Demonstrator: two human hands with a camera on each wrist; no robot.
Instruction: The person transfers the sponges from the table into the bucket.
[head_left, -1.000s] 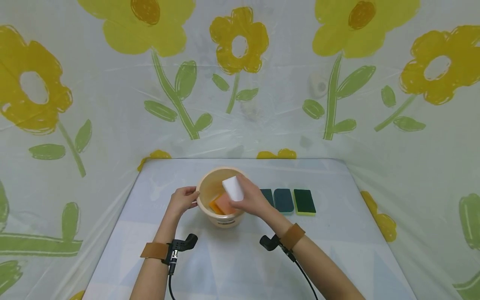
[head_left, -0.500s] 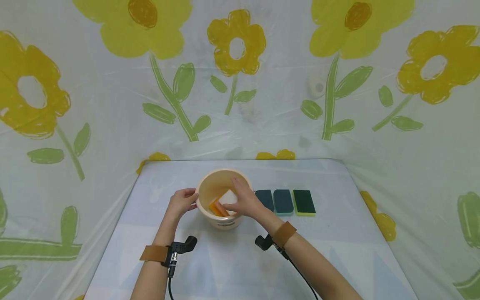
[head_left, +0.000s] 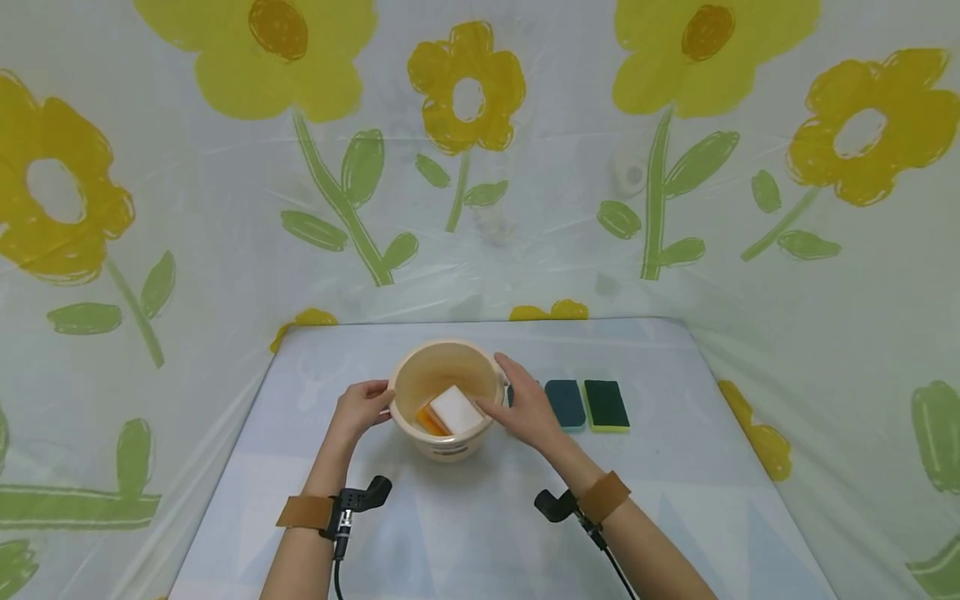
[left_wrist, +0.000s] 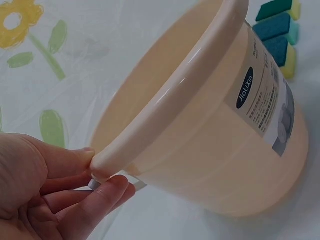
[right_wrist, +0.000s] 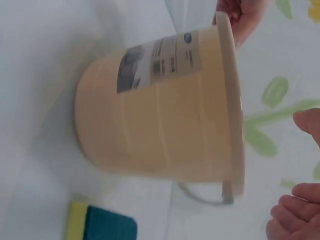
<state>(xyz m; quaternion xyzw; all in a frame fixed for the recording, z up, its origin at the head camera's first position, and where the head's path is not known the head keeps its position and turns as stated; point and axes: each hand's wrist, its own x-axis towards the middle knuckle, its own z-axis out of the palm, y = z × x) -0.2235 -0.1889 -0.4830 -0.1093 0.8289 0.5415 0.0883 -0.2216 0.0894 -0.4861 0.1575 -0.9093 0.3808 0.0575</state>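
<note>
A cream plastic bucket (head_left: 431, 446) stands upright on the table, with a white block-shaped sponge (head_left: 457, 410) and an orange piece (head_left: 432, 422) inside. The person's left hand (head_left: 362, 410) pinches the bucket's left rim between thumb and fingers, as the left wrist view shows up close. Near the right rim, the right hand (head_left: 528, 410) is spread with nothing between thumb and fingers; in the right wrist view its fingertips (right_wrist: 295, 210) are apart from the bucket. Anything under the white sponge is mostly hidden.
Right of the bucket lie a dark green and yellow sponge (head_left: 607, 405), a teal sponge (head_left: 565, 404) and another teal sponge (left_wrist: 278, 48), partly behind the right hand in the head view. The bucket's handle (right_wrist: 200, 198) hangs down. A flower-printed curtain (head_left: 555, 192) surrounds the table.
The right hand has lowered the white sponge into the bucket, let it go and drawn back up to the right rim. The left hand keeps its hold on the rim.
</note>
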